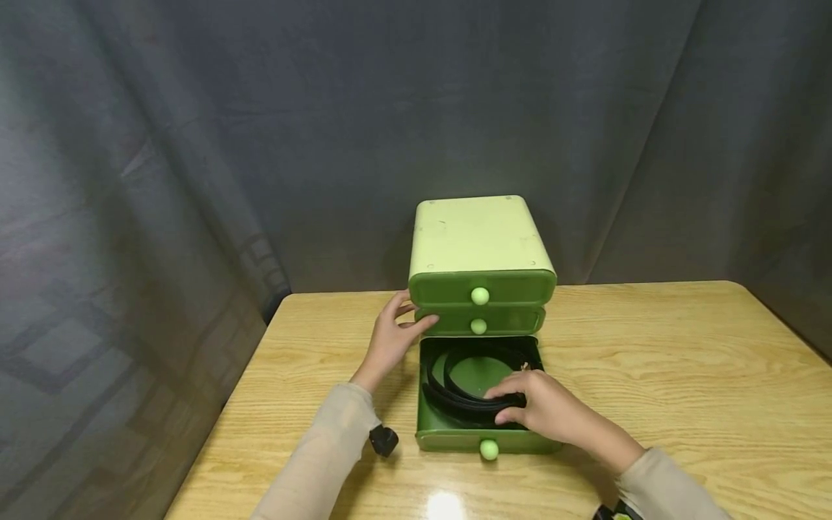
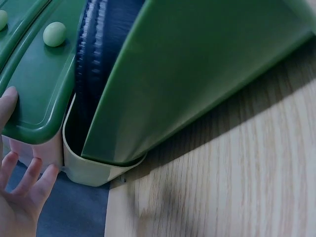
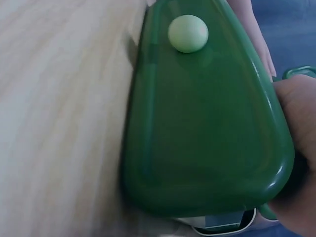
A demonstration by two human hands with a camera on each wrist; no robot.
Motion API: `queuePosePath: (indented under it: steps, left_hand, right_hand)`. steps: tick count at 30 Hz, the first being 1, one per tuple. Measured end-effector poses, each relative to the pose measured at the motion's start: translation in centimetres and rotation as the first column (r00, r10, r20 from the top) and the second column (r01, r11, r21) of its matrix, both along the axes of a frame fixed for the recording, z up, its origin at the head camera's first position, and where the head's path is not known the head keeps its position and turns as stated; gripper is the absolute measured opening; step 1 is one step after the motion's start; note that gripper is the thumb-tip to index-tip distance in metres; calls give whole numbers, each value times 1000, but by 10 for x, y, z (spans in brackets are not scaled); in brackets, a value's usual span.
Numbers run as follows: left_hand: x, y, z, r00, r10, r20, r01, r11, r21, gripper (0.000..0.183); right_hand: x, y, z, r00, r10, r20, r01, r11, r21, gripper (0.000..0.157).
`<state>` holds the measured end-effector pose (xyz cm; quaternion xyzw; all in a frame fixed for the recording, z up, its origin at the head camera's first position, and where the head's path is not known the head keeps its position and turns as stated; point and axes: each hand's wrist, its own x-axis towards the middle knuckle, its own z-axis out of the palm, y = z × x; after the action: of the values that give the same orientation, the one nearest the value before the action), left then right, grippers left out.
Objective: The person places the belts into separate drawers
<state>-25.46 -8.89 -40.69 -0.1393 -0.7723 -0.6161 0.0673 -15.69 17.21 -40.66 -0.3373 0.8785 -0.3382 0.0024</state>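
A coiled black belt (image 1: 448,396) with a stitched edge lies in the pulled-out bottom drawer (image 1: 448,441) of a small green drawer unit (image 1: 477,235). My right hand (image 1: 549,408) reaches over the drawer's right front corner and pinches the coil between thumb and fingers. Against the unit's left side rests my left hand (image 1: 391,341), its thumb on the front of the middle drawer (image 1: 448,322). In the left wrist view, the fingers of that hand are spread along the side, and the stitched belt (image 2: 98,54) shows above the drawer wall. In the right wrist view, the drawer front hides the belt.
Both upper drawers are closed, with round pale green knobs (image 1: 479,296) on their fronts. The unit stands on a light wooden table (image 1: 682,375), near its back edge. Behind hangs a dark grey curtain (image 1: 325,144), with more curtain at both sides.
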Motion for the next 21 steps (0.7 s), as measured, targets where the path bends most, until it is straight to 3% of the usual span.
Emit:
queuePosePath:
  steps: [12, 14, 18, 21]
  left_hand:
    - [1, 0, 0, 1000, -12, 3, 12, 1000, 19, 49]
    - [7, 1, 7, 1000, -16, 7, 15, 1000, 23, 49]
    - [8, 2, 8, 1000, -23, 18, 22, 999, 33, 50]
    - [2, 1, 0, 1000, -21, 11, 21, 999, 29, 50]
  right_hand:
    - [-16, -2, -1, 985, 118, 125, -126, 990, 63, 23]
    - [-17, -2, -2, 982, 126, 142, -137, 988, 71, 23]
    - [-19, -3, -4, 973, 134, 188, -151, 985, 84, 23]
    - [-20, -4, -5, 963, 146, 226, -162, 985, 56, 23]
